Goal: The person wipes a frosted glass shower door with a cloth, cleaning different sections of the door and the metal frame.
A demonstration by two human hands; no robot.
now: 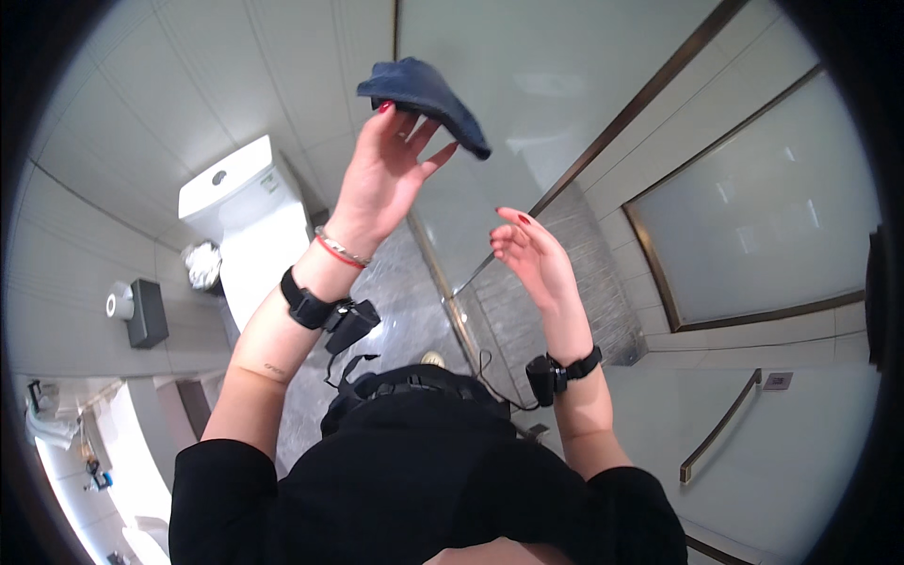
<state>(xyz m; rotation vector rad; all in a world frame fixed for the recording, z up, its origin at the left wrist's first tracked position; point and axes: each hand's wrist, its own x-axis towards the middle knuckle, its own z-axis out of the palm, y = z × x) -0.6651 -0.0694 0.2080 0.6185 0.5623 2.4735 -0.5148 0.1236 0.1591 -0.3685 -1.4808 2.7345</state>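
A folded dark blue cloth (432,95) is held up by my left hand (388,166), its thumb on the near edge and its fingers beneath. The cloth lies before a frosted-looking glass shower panel (558,63); whether it touches the glass, I cannot tell. My right hand (533,258) is raised at the panel's lower right, near its brown metal frame (628,116). Nothing is in that hand, and its fingers are loosely curled and partly apart. Both wrists carry black straps with small devices.
A white toilet (247,219) stands left, beside a bin with a white bag (203,265). A toilet paper roll (120,305) and a dark holder (148,314) are on the left wall. On the right are a framed glass window (763,212) and a glass door with a metal handle (722,424).
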